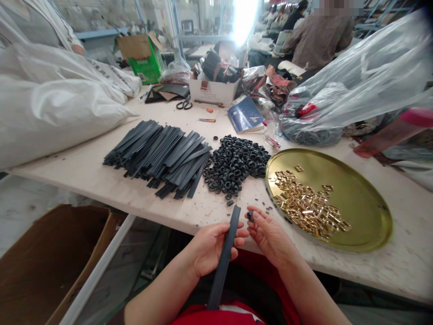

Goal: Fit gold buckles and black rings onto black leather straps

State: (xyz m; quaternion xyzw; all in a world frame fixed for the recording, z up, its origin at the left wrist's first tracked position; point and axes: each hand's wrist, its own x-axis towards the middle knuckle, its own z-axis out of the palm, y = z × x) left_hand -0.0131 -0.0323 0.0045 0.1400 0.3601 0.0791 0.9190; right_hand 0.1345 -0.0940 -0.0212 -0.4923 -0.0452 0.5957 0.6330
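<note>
The left hand [213, 247] grips a black strap [223, 259], which runs across its fingers. One end points up toward the desk [84, 169], and the other slopes down to the person's lap. The right hand [272, 235] pinches a small black loop [250, 215] between thumb and fingers, just to the right of the strap's upper end; the loop and the strap are apart. Both hands are close together at the front edge of the desk.

Straight ahead of them, just beyond the fingertips, lies a heap of loops [238, 160]. To its left, next to it, a pile of straps [157, 155] spreads out, farther from the left hand. To the right of the right hand stands a round gold tray [361, 203], with gold buckles [309, 210] heaped mostly on its near left side.
</note>
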